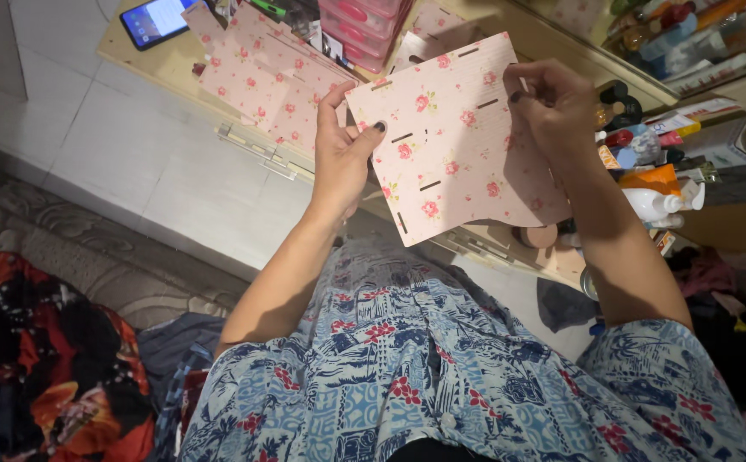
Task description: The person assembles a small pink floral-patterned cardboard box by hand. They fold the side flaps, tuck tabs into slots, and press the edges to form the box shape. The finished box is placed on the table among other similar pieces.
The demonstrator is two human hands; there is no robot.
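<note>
Gripping a pink floral panel (454, 137) above the tabletop (146, 60), the left hand (341, 154) pinches its left edge with thumb on the face and fingers hidden behind, while the right hand (552, 103) pinches its upper right edge, fingertips curled out of sight. More floral panels (257, 73) lie beyond, half covered; pink drawers (364, 26) are cut off at the top, contents unclear, and bottles (655, 180) crowd the right, hard to tell apart

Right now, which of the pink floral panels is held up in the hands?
The large slotted panel, gripped by the left hand and the right hand. The other floral panels lie flat on the low table behind it.
</note>
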